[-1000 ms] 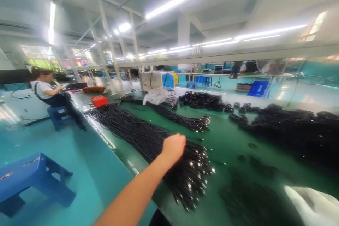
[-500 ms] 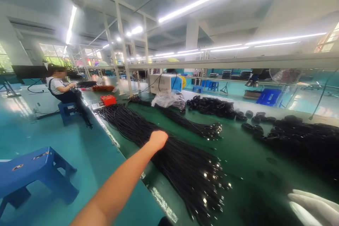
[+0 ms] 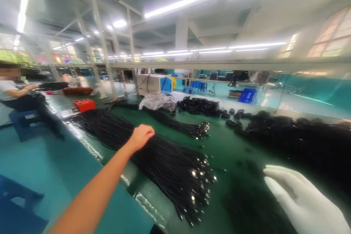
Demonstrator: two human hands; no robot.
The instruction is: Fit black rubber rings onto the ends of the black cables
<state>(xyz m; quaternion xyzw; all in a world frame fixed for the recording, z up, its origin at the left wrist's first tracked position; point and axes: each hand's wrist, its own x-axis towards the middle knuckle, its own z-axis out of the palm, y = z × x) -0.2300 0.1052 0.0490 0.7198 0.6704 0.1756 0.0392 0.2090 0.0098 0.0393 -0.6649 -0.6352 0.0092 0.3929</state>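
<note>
A long bundle of black cables (image 3: 170, 168) lies along the green table, its many metal connector ends fanned out toward me. My left hand (image 3: 141, 137), bare, is closed over the middle of this bundle; whatever its fingers hold, if anything, is hidden. My right hand (image 3: 296, 193) wears a white glove and hovers over the table at the lower right. Its fingers are stretched out with the thumb apart, and nothing shows in it. Close to it is a large heap of coiled black cables (image 3: 296, 139).
A smaller cable bundle (image 3: 186, 126) lies behind the big one. Farther back are a red box (image 3: 84, 105), clear plastic bags (image 3: 156, 101) and a white-and-blue machine (image 3: 150, 85). Another person (image 3: 16, 89) sits at far left. A blue stool (image 3: 19, 204) stands beside the table.
The view has turned right, so everything shifts left in the picture. My gloved right hand has come farther into view. My left hand stays closed over the cable bundle.
</note>
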